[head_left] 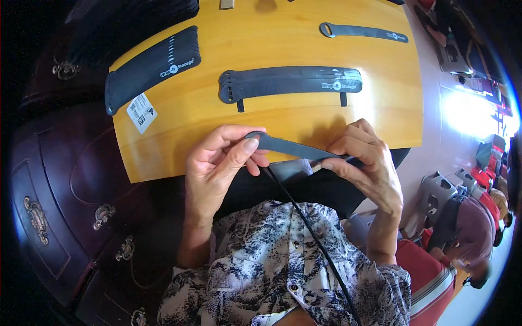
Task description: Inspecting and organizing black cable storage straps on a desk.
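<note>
A black storage strap (296, 148) is stretched between my two hands above the table's front edge. My left hand (220, 157) pinches its rounded end between thumb and fingers. Toward the other end, my right hand (364, 157) grips the strap with thumb and bent fingers, hiding that tip. Just beyond lies a stack of black straps (288, 82) with white print, two short dark tabs showing under its near side. A single black strap (364, 31) with an oval loop end rests at the far right of the table.
A larger pile of black straps (155, 68) covers the table's left side, beside a white label (142, 113). The yellow table (179, 157) has dark wooden drawers (49, 217) to its left. A black cord (315, 239) hangs down my shirt. People and stools (437, 190) are at right.
</note>
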`<state>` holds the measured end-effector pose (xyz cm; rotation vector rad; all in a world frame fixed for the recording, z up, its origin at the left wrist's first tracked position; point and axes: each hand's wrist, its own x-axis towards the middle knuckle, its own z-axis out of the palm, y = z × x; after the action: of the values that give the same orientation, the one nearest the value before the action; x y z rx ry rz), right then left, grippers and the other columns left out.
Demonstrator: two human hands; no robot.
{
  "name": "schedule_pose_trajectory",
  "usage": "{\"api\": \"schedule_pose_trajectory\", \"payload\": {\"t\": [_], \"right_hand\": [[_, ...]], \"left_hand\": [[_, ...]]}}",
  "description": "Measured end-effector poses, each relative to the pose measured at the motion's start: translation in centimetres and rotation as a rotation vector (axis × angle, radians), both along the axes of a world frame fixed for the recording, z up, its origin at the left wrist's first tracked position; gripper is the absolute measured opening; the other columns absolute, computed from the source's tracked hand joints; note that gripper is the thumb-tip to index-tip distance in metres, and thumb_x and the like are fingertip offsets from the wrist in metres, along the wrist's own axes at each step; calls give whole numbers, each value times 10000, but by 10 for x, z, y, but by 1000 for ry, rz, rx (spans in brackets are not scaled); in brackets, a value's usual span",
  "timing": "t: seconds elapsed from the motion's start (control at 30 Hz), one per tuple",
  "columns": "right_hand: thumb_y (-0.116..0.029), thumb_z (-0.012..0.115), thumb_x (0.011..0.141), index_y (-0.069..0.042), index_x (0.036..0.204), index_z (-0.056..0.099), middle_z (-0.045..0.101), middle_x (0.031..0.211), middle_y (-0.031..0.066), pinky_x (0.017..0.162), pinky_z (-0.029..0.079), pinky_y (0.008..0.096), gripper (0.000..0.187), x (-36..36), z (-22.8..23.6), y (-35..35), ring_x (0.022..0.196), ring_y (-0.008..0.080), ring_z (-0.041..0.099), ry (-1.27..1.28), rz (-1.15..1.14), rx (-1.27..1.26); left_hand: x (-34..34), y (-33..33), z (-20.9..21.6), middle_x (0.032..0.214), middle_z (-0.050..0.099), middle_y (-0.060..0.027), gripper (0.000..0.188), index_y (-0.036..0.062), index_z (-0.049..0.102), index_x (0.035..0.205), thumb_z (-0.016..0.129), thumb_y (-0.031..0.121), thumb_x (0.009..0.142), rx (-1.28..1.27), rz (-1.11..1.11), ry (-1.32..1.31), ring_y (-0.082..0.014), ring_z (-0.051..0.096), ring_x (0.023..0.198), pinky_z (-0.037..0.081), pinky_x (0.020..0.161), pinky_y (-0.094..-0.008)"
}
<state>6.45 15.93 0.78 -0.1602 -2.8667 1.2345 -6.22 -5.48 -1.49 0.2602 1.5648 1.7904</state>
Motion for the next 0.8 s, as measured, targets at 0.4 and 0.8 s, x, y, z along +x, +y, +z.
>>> {"api": "schedule_pose_trajectory", "payload": {"t": [0.4, 0.8], "right_hand": [[-172, 684, 872, -11, 932, 634, 598, 716, -8, 591, 407, 189, 180, 16, 0, 33, 657, 51, 527, -248, -440, -615], [-144, 599, 917, -13, 981, 612, 655, 743, 49, 463, 344, 163, 146, 10, -8, 29, 527, 35, 473, -179, -673, -654]], "left_hand": [[-22, -15, -12, 922, 644, -109, 112, -35, 624, 996, 587, 14, 903, 39, 86, 43, -147, 630, 714, 496, 599, -245], [-28, -3, -12, 899, 624, -75, 135, -40, 632, 1019, 598, -31, 889, -145, 105, 266, -92, 613, 694, 485, 577, -194]]}}
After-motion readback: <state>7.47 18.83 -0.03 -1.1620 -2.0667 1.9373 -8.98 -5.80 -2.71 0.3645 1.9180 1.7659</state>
